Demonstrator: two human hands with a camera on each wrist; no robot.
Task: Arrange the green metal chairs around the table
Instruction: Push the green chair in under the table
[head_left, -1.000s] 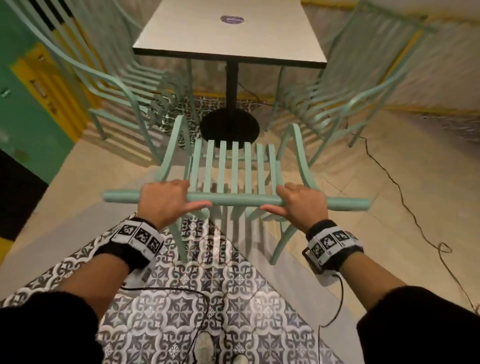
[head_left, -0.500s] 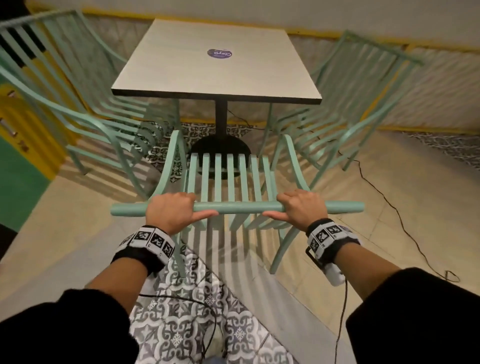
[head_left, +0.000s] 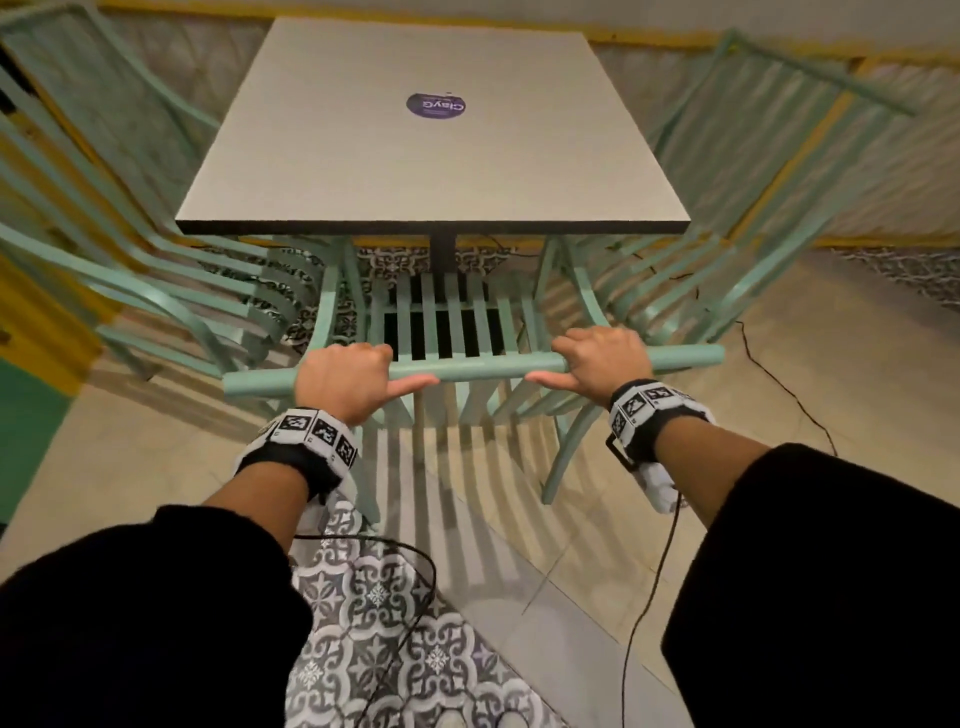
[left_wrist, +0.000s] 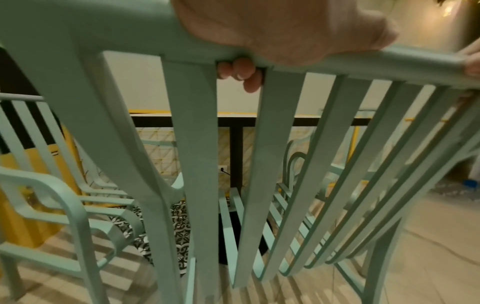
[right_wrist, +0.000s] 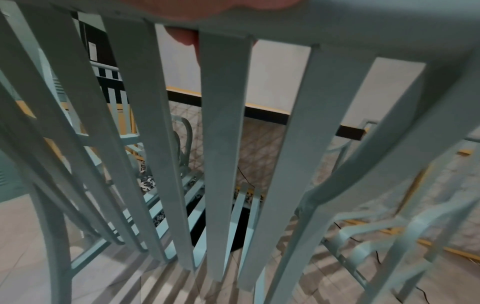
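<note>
A green metal chair stands in front of me, its slatted seat partly under the near edge of the square table. My left hand grips the chair's top rail left of centre, and my right hand grips the same rail right of centre. In the left wrist view my fingertips curl under the rail. The right wrist view shows the back slats close up, with one fingertip behind them.
Another green chair sits at the table's left side, and a third green chair at its right. The table's black post rises behind the seat. Cables trail over the tiled floor at right. A yellow-trimmed wall lies beyond.
The chair has slid forward toward the table with both hands on its rail; its seat front now lies under the table edge, and I have stepped closer.
</note>
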